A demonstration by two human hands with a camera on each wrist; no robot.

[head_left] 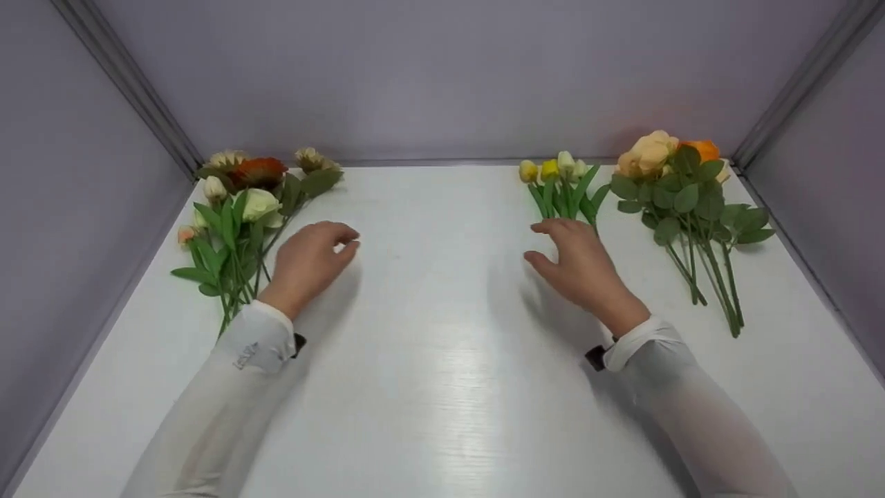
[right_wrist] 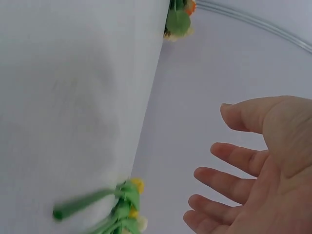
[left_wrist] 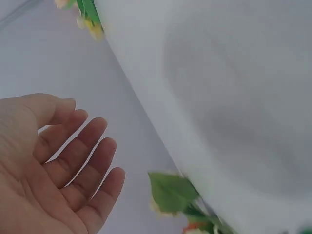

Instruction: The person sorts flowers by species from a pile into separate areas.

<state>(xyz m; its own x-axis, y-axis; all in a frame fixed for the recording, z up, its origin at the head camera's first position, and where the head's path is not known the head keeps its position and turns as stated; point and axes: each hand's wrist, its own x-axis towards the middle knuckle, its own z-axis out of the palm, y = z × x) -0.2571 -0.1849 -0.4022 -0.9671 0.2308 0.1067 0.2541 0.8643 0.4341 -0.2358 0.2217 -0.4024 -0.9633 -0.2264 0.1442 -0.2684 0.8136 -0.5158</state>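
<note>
My left hand hovers over the table's left half with loosely bent fingers and nothing in its grasp; the left wrist view shows its bare palm. Just left of it lies a mixed bunch of flowers, with a white rose, a rust-red bloom and green stems partly hidden by the hand. On the other side my right hand is also bare, thumb and fingers spread apart in the right wrist view. Yellow and white tulips lie behind it, their lower stems covered by the hand.
At the far right lies a bunch of peach roses and an orange rose, stems pointing forward. The white table is bounded by grey walls at the back and both sides.
</note>
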